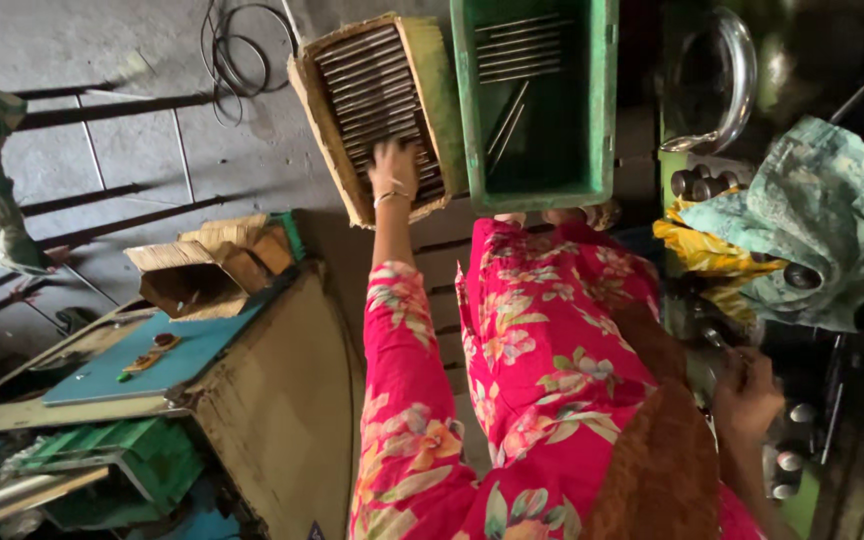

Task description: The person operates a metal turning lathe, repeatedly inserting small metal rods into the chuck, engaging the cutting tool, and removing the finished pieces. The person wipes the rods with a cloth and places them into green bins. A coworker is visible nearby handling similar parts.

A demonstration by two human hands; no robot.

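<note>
Reaching into the cardboard box (372, 110) at upper centre, the left hand (393, 168) closes its fingers on metal rods (377, 85). The right hand (747, 392), lower right, grips something unclear. Lifting calls for 1 firm, level pull.

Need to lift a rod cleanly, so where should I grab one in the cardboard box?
Probably at mid-length, from above: the metal rods lie flat and parallel in the open-topped cardboard box, ends against its walls. The left hand already reaches in from above.
</note>
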